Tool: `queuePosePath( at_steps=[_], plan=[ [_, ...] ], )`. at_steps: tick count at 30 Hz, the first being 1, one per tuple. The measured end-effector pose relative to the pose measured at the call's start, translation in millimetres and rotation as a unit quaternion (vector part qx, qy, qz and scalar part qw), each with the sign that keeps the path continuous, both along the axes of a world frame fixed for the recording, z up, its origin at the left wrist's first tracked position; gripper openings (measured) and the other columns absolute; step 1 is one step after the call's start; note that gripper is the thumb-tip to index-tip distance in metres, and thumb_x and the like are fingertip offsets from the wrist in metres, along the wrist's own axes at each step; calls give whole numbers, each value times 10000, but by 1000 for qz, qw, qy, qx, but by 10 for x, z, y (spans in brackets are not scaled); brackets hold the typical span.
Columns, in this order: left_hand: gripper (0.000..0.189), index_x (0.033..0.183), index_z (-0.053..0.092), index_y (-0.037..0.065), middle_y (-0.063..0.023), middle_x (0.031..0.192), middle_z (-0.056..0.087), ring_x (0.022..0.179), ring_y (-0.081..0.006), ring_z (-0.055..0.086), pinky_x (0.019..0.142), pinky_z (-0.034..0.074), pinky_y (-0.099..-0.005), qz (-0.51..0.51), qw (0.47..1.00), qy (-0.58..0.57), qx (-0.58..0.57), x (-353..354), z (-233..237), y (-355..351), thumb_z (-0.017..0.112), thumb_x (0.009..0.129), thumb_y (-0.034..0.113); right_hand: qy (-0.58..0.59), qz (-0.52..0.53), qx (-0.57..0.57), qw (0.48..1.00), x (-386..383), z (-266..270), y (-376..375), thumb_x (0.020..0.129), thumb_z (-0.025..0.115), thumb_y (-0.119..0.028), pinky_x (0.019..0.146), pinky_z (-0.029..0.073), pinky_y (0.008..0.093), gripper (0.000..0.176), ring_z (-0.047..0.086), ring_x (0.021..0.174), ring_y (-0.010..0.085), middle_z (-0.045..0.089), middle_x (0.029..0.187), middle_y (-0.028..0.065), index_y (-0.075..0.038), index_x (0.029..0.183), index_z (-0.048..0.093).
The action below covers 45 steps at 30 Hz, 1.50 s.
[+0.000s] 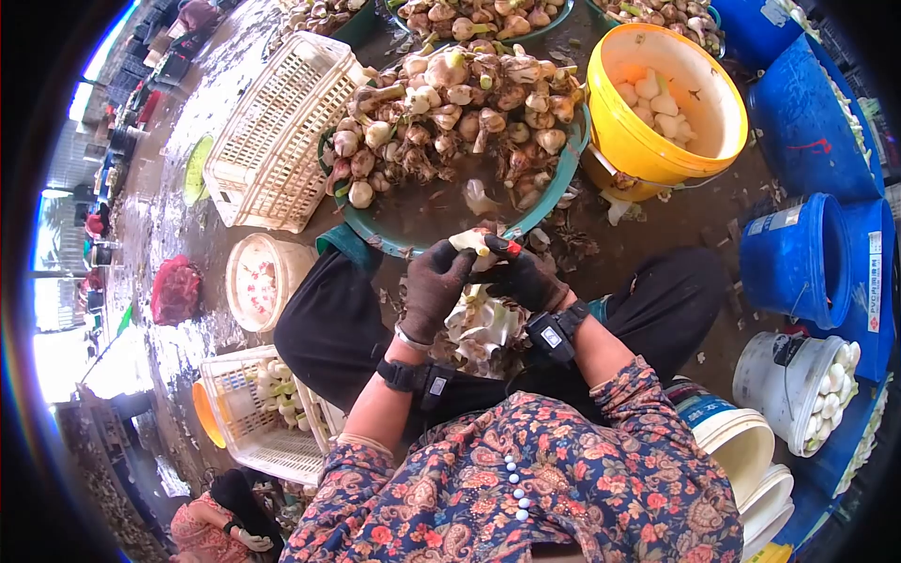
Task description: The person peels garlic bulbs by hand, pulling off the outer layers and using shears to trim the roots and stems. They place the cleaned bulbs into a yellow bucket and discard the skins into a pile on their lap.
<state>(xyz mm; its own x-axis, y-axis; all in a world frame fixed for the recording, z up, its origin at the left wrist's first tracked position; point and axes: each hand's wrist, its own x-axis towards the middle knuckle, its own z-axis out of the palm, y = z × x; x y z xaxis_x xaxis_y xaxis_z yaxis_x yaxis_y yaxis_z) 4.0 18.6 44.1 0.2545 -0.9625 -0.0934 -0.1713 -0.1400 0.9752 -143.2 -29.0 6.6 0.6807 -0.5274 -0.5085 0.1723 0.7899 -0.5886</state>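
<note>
My left hand [435,289], in a dark work glove, is closed on the pale stem end of a garlic bulb [469,241]. From the other side my right hand [527,280], gloved too, has its fingers wrapped round the same garlic. A small red spot shows at the right fingertips; I cannot make out what it is. Just beyond both hands stands a wide green basin [374,238] heaped with unpeeled garlic bulbs [453,117]. Pale peeled-off skins [481,328] lie between my legs below the hands.
A yellow bucket [610,141] with peeled garlic stands right of the basin. White crates [272,131] and a small white tub [246,246] are on the left. Blue buckets [784,253] and a white bucket of garlic [771,380] line the right. Another person [211,525] sits at lower left.
</note>
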Motion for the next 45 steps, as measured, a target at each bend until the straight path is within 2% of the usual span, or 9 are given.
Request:
queuePosePath(
  at_steps=[8,12,16,20,22,23,28,31,45],
  plan=[
    [132,825,637,12,-7,660,581,511,-65,516,440,394,-208,184,981,50,21,372,-248,-167,602,843,137,-166,-14,-408,897,-77,-661,-3,863,575,-94,831,446,267,167,539,934,139,563,966,24,-42,1021,591],
    [231,915,665,10,-28,662,615,559,-106,548,501,421,-226,23,983,-166,69,821,-442,-147,609,853,226,-379,63,150,911,-116,-37,20,891,549,-124,914,402,273,231,520,999,124,545,1092,17,-62,1114,538],
    [422,1189,525,10,-62,948,630,675,-129,607,586,481,-232,-14,979,116,166,498,199,-38,567,885,299,33,-35,-625,779,-97,-118,-12,882,554,-146,893,429,290,341,537,1011,141,549,1136,40,-44,1201,489],
    [309,1109,583,-4,-40,906,644,759,-90,586,654,470,-219,-30,989,114,84,181,166,67,629,844,147,83,73,-504,857,-152,47,-23,840,586,-99,833,453,300,393,558,968,162,578,1095,57,-61,1219,492],
    [210,986,621,-12,-30,830,649,756,-79,576,669,460,-215,7,996,69,62,167,69,55,665,814,101,54,27,-689,722,-68,-31,-76,818,572,-79,750,464,297,367,561,874,158,587,986,51,-76,1181,521],
    [210,986,621,-12,-30,830,649,756,-79,576,669,460,-215,4,996,70,63,149,28,36,665,814,101,18,33,-557,830,-95,-56,-37,783,565,-25,720,459,299,354,550,826,156,579,940,50,-86,1131,551],
    [130,868,639,2,4,764,632,658,-50,512,604,419,-209,169,979,-28,-107,247,-314,-139,659,838,127,30,126,-588,798,-130,-120,-155,834,553,-117,802,434,281,348,544,916,143,588,1014,49,-45,1174,540],
    [102,892,626,7,-63,732,644,672,-87,568,630,462,-245,115,982,-135,61,534,-385,-211,620,843,97,-111,123,-201,966,-145,186,49,875,545,-322,936,364,277,445,502,1030,140,566,1137,66,6,1174,533],
    [166,917,642,-19,-49,897,625,742,-86,550,685,456,-237,-127,987,-26,98,278,82,-46,659,824,117,-62,109,-284,950,-155,157,-41,803,658,-354,818,425,260,471,515,906,104,574,1001,23,-10,1107,553]
  ],
)
